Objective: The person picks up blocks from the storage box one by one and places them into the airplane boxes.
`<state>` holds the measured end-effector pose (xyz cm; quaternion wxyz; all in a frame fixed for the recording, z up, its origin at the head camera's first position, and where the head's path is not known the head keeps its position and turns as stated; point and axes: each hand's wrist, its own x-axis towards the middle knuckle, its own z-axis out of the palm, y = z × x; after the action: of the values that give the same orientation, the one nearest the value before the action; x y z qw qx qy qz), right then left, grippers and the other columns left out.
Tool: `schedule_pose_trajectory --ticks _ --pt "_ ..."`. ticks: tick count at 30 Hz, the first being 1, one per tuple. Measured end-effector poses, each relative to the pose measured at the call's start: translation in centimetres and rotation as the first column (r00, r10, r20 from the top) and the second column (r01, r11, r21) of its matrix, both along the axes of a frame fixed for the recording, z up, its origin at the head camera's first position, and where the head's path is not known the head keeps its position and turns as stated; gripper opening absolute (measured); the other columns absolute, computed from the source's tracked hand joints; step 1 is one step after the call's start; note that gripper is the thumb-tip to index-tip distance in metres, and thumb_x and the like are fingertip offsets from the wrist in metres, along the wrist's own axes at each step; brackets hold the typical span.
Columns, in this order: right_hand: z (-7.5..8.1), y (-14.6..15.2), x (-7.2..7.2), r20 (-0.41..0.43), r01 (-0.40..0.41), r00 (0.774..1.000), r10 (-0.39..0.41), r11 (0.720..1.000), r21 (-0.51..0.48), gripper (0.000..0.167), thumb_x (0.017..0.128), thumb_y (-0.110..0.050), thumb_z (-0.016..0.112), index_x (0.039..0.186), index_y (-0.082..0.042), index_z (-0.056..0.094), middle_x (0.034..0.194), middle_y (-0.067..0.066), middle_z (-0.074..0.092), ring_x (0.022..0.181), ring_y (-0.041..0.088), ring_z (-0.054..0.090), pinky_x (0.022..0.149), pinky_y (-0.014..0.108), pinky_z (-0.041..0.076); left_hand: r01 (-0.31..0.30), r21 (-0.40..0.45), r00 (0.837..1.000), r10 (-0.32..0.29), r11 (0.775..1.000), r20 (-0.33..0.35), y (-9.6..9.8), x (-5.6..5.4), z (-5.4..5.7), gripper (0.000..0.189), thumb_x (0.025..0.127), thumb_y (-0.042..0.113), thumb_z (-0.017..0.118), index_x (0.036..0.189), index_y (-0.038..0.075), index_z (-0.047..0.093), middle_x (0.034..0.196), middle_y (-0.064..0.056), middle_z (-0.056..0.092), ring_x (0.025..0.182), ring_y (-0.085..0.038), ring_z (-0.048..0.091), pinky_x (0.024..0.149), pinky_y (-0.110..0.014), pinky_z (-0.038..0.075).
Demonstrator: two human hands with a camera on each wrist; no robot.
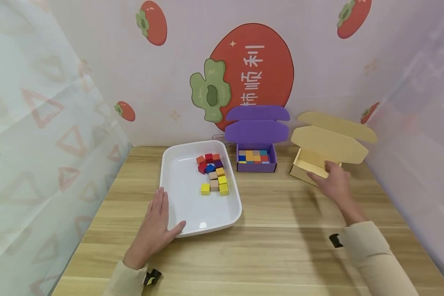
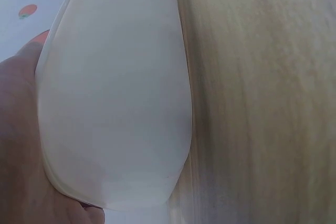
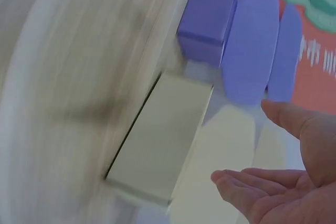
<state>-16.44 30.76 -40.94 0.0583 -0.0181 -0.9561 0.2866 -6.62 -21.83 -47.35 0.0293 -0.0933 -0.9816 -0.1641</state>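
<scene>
My left hand point(image 1: 156, 224) rests against the near left corner of a white tray point(image 1: 185, 209), fingers straight along the rim and thumb spread over the near edge. The tray's outer wall point(image 2: 115, 93) fills much of the left wrist view. Inside the tray, several coloured cubes point(image 1: 214, 185) lie toward the right side. My right hand point(image 1: 336, 183) hovers by a yellow box point(image 1: 304, 172) with its lid raised, thumb and fingers apart and nothing between them. In the right wrist view the yellow box point(image 3: 160, 135) is beside the hand point(image 3: 278, 182); its inside is hidden there.
A purple box point(image 1: 257, 167) with a raised lid stands between the tray and the yellow box, holding rows of coloured cubes. Behind the wooden table point(image 1: 259, 255) hangs a printed cloth point(image 1: 318, 74), with further cloth at both sides.
</scene>
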Motion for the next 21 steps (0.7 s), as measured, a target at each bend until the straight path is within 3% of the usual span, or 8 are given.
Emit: schedule_pose_trajectory --ticks 3,5,7,10,12,14,18,21 --pt "-0.2 3.1 0.6 0.040 -0.011 0.999 0.010 1.000 0.016 0.081 0.102 -0.043 0.067 0.144 0.021 0.043 0.140 0.050 0.050 0.127 0.069 0.049 0.103 0.076 0.042 -0.003 -0.003 1.000 0.003 1.000 0.005 0.0 0.0 0.0 0.110 0.097 0.059 0.063 0.165 -0.010 0.010 0.177 -0.025 -0.001 0.165 -0.045 0.006 0.131 -0.066 0.017" --pt "-0.6 5.2 0.5 0.106 -0.032 0.994 0.031 0.999 0.009 0.080 0.100 -0.049 0.067 0.132 0.021 0.044 0.130 0.052 0.052 0.112 0.066 0.055 0.090 0.070 0.050 -0.005 -0.002 1.000 0.005 1.000 0.010 0.0 0.0 0.0 0.110 0.097 0.059 0.063 0.165 -0.010 0.010 0.177 -0.025 -0.001 0.165 -0.045 0.005 0.131 -0.066 0.016" --pt "-1.2 7.2 0.1 0.173 -0.076 0.982 0.076 0.997 -0.007 0.088 0.099 -0.052 0.069 0.140 0.020 0.039 0.134 0.054 0.046 0.115 0.066 0.052 0.090 0.070 0.050 -0.008 0.000 1.000 0.008 1.000 0.014 0.0 -0.1 0.0 0.110 0.097 0.059 0.063 0.165 -0.009 0.010 0.178 -0.024 -0.001 0.165 -0.045 0.005 0.131 -0.066 0.016" --pt "-2.4 9.5 -0.9 0.239 -0.136 0.961 0.140 0.990 -0.033 0.106 0.096 -0.052 0.073 0.156 0.019 0.021 0.145 0.055 0.036 0.126 0.068 0.047 0.100 0.072 0.048 -0.012 0.001 1.000 0.012 1.000 0.016 -0.1 0.0 0.1 0.110 0.097 0.059 0.063 0.165 -0.010 0.010 0.177 -0.024 -0.001 0.165 -0.045 0.005 0.131 -0.066 0.016" --pt "-3.1 10.5 -1.5 0.261 -0.165 0.948 0.180 0.983 -0.078 0.121 0.095 -0.049 0.075 0.163 0.013 -0.004 0.158 0.054 0.016 0.142 0.072 0.028 0.111 0.078 0.036 -0.012 0.005 1.000 0.012 1.000 0.014 -0.1 0.0 0.0 0.110 0.097 0.059 0.063 0.165 -0.010 0.010 0.177 -0.025 -0.001 0.165 -0.045 0.006 0.131 -0.066 0.016" --pt "-3.8 11.1 -2.0 0.267 -0.173 0.941 0.209 0.973 -0.152 0.122 0.096 -0.044 0.076 0.165 0.004 -0.011 0.165 0.046 0.005 0.149 0.070 0.019 0.116 0.078 0.029 -0.011 0.005 1.000 0.011 1.000 0.016 -0.1 -0.1 0.0 0.111 0.097 0.060 0.063 0.165 -0.010 0.010 0.177 -0.025 -0.001 0.165 -0.045 0.006 0.131 -0.066 0.016" --pt "-4.6 11.5 -2.6 0.256 -0.180 0.931 0.259 0.939 -0.295 0.117 0.099 -0.034 0.075 0.167 -0.007 -0.016 0.173 0.032 -0.007 0.155 0.063 0.008 0.122 0.075 0.019 -0.015 0.007 1.000 0.015 1.000 0.025 0.0 -0.1 0.0 0.111 0.097 0.060 0.062 0.165 -0.009 0.010 0.178 -0.024 -0.002 0.165 -0.044 0.005 0.131 -0.065 0.015" --pt "-5.0 11.6 -2.9 0.250 -0.173 0.929 0.273 0.917 -0.359 0.112 0.100 -0.029 0.074 0.168 -0.007 -0.012 0.174 0.031 -0.002 0.157 0.061 0.009 0.126 0.068 0.019 -0.021 0.001 0.999 0.021 1.000 0.028 0.0 -0.1 0.0 0.110 0.097 0.061 0.062 0.166 -0.009 0.010 0.178 -0.024 -0.001 0.165 -0.044 0.005 0.132 -0.064 0.015"
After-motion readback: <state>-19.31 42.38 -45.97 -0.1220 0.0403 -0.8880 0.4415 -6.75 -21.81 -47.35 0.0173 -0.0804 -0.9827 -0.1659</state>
